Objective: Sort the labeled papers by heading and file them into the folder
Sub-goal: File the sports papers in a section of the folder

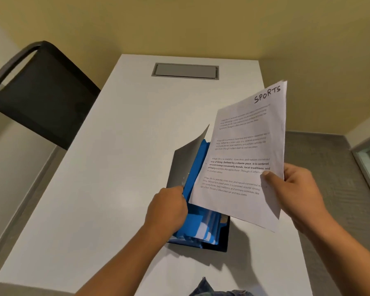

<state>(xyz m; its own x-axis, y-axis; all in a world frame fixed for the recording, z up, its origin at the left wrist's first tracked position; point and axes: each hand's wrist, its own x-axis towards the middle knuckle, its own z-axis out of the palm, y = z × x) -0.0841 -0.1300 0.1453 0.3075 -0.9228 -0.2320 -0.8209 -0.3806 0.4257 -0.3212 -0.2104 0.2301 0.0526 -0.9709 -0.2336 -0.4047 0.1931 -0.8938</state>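
holding the sports sheet over the open folder

looking down from my head camera, i see the white table [120, 167] filling most of the view, with a grey hatch plate [185, 70] set flush near its far edge. a black chair [41, 92] stands at the table's left side, its back blurred. the folder [203, 210] lies on the table in front of me, dark outside with blue pockets inside; its grey cover [187, 159] is lifted up and tilted to the left. above it and to the right i hold a printed paper [244, 159] tilted in the air, the handwritten heading "sports" at its top right corner; its lower left corner overlaps the blue pockets, though i cannot tell if it touches them. my right hand [295, 189] pinches the paper's right edge, thumb on the printed face. my left hand [169, 208] is closed on the lower edge of the lifted cover, beside the blue pockets. a scrap of denim [209, 289] shows at the bottom edge.
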